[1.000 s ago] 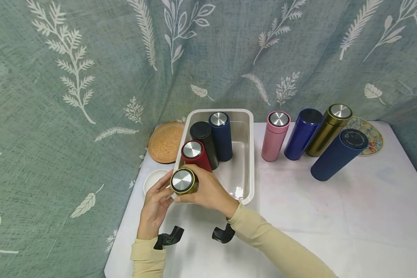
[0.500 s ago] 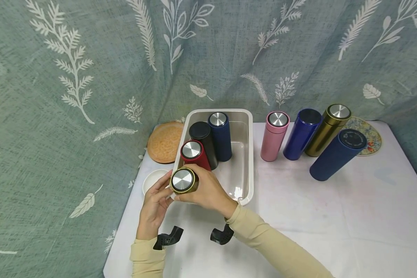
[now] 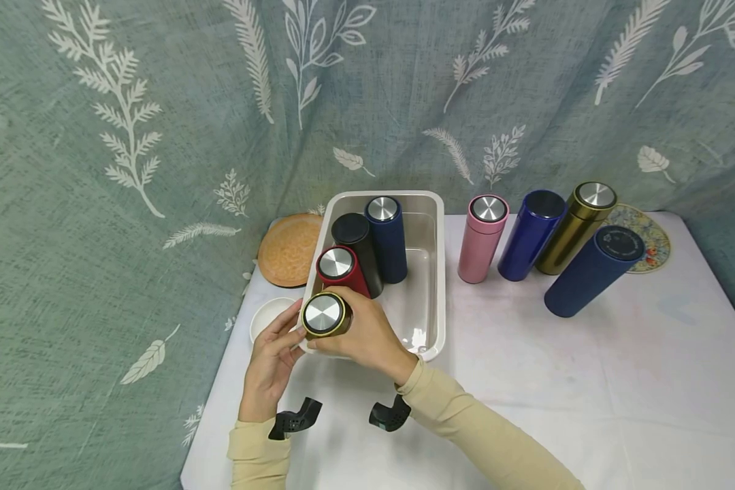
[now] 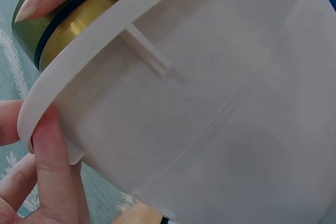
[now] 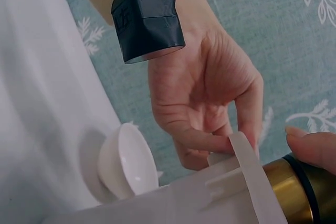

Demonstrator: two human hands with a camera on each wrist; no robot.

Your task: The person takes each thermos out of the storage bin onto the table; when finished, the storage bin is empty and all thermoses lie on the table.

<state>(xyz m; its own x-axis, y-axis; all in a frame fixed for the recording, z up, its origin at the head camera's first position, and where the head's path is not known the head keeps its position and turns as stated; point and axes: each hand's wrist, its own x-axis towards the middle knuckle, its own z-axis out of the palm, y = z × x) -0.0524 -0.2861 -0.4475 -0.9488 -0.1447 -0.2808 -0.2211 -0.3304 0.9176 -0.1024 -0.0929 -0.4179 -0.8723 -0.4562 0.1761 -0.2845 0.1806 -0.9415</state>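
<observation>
My right hand (image 3: 350, 331) grips a gold flask (image 3: 323, 314) with a steel lid, holding it upright at the near left corner of a white tray (image 3: 444, 272). In the left wrist view the gold flask (image 4: 63, 30) shows just behind the tray's rim (image 4: 105, 40). My left hand (image 3: 289, 335) pinches that corner of the tray, thumb on its outer wall (image 4: 50, 145). Inside the tray stand a red flask (image 3: 339, 269), a black flask (image 3: 355, 235) and a navy flask (image 3: 387, 231). The right wrist view shows the left hand (image 5: 210, 103) at the tray's rim (image 5: 252, 177).
To the right of the tray stand a pink flask (image 3: 484, 235), a blue flask (image 3: 529, 235), a second gold flask (image 3: 572, 224) and a dark navy flask (image 3: 591, 272). An orange coaster (image 3: 289, 248) and a small white dish (image 3: 268, 316) lie left of the tray. A patterned coaster (image 3: 649, 238) lies at the far right.
Both hands keep their hold. The gold flask has edged slightly farther over the tray's corner.
</observation>
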